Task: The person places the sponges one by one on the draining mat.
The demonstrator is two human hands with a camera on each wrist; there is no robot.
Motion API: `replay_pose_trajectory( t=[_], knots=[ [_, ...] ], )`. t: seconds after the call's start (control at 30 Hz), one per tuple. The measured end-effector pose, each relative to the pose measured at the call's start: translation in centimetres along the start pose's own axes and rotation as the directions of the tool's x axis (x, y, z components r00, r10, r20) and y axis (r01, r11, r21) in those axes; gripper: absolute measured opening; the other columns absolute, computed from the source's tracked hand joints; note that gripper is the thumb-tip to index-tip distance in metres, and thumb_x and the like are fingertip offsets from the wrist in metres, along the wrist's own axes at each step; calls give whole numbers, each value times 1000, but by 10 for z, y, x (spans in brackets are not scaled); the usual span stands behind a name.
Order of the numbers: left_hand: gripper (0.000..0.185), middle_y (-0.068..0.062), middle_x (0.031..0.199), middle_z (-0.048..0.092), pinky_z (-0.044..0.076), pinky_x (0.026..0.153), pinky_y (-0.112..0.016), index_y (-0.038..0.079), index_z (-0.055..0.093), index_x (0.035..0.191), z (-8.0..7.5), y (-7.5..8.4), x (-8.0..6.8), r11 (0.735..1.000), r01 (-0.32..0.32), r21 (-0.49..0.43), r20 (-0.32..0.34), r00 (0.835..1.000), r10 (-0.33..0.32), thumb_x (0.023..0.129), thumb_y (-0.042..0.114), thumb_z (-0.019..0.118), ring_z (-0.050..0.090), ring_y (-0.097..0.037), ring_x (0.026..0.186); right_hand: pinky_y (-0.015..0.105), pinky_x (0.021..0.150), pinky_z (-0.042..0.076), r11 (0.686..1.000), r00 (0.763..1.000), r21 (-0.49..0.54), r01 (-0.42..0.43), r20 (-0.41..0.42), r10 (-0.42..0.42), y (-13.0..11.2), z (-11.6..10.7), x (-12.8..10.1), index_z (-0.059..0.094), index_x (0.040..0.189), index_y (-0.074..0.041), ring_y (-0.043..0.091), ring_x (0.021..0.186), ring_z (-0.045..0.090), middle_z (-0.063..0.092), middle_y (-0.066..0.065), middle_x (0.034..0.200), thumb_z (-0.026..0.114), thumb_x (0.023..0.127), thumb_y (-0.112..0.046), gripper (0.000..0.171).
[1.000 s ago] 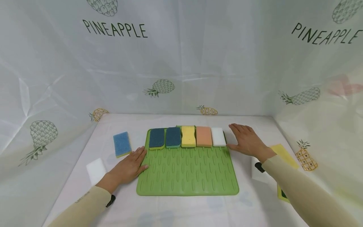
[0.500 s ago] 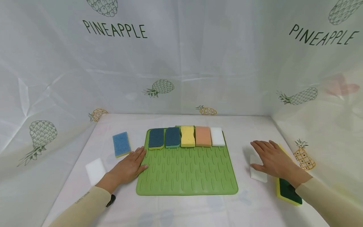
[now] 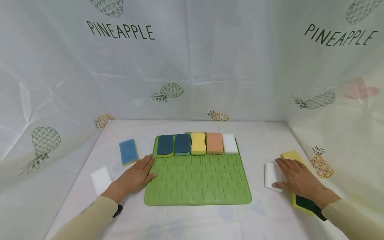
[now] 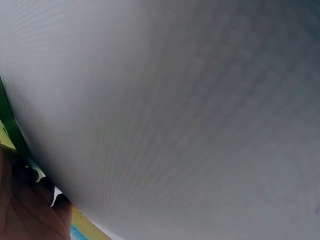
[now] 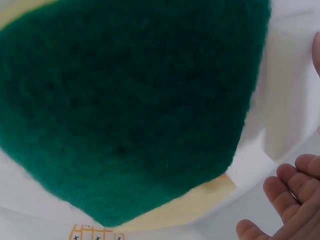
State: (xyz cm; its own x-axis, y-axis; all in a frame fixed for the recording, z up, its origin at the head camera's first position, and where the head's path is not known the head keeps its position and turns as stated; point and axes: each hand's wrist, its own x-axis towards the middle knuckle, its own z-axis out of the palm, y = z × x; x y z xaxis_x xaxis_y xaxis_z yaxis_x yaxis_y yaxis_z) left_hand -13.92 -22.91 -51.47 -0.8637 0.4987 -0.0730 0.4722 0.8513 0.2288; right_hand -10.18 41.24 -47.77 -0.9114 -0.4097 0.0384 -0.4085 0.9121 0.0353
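Observation:
My left hand (image 3: pixel 136 175) lies flat with straight fingers on the left edge of a green ridged mat (image 3: pixel 198 183). Along the mat's back edge sit two dark blue-topped sponges (image 3: pixel 182 143), a yellow sponge (image 3: pixel 198 143), an orange sponge (image 3: pixel 214 143) and a white sponge (image 3: pixel 230 144). At the right, my right hand (image 3: pixel 300 178) hovers with loosely spread fingers over another white sponge (image 3: pixel 271 175), thumb overlapping its near edge. Partly beneath that hand are a yellow sponge (image 3: pixel 289 155) and a green-topped scouring sponge (image 3: pixel 301 203), whose green face (image 5: pixel 130 110) fills the right wrist view.
Left of the mat lie a blue-topped sponge (image 3: pixel 129 151) and a white sponge (image 3: pixel 101 179). Curtain-like sheeting (image 3: pixel 240 66) printed with pineapples walls the table (image 3: pixel 192 226) at the back and sides. A pale blurred surface (image 4: pixel 175 110) fills most of the left wrist view.
My right hand has moved away from the white sponge at the mat's back right corner, rightward and nearer, over the other white sponge. The left hand stays on the mat.

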Motion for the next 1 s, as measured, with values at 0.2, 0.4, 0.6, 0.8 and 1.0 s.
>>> replay_pose_trajectory(
  t=[0.2, 0.4, 0.6, 0.8, 1.0],
  knots=[
    [75, -25, 172, 26, 30, 127, -60, -5, 28, 164, 3, -3, 1, 1000, 1, 14, 1, 1000, -1, 111, 42, 53, 28, -44, 158, 68, 113, 37, 999, 999, -1, -36, 35, 36, -5, 0, -2, 48, 148, 6, 49, 138, 48, 53, 29, 149, 81, 85, -62, 98],
    [76, -24, 172, 25, 30, 127, -60, -4, 28, 165, 6, -4, 1, 1000, 3, 18, 3, 1000, -3, 112, 45, 51, 27, -43, 159, 69, 107, 41, 999, 999, 17, -35, -33, 36, -9, 4, -7, 43, 145, 7, 49, 135, 50, 52, 32, 147, 86, 81, -61, 103],
    [76, -23, 173, 23, 29, 127, -60, -3, 27, 166, 6, -4, 2, 1000, 7, 18, 23, 1000, -7, 112, 46, 48, 26, -43, 159, 73, 106, 42, 998, 999, 27, -52, -8, 52, -13, 7, -10, 43, 146, 6, 50, 133, 48, 49, 32, 146, 88, 74, -67, 112],
    [75, -25, 172, 24, 29, 127, -61, -4, 27, 165, 0, 0, 1, 1000, 11, -5, 24, 1000, -11, 112, 44, 51, 26, -44, 159, 66, 90, 53, 998, 976, -37, 51, -211, -58, -12, 2, 12, 46, 142, 10, 48, 114, 56, 54, 32, 132, 94, 69, -54, 109],
    [73, -24, 172, 25, 28, 127, -61, -4, 28, 165, -3, -1, 0, 1000, 15, -19, 20, 1000, -14, 112, 41, 52, 27, -44, 159, 59, 81, 53, 991, 923, -23, 130, -363, -129, -35, -8, 55, 48, 139, 14, 49, 104, 58, 57, 34, 123, 74, 82, -69, 103]
  ],
)
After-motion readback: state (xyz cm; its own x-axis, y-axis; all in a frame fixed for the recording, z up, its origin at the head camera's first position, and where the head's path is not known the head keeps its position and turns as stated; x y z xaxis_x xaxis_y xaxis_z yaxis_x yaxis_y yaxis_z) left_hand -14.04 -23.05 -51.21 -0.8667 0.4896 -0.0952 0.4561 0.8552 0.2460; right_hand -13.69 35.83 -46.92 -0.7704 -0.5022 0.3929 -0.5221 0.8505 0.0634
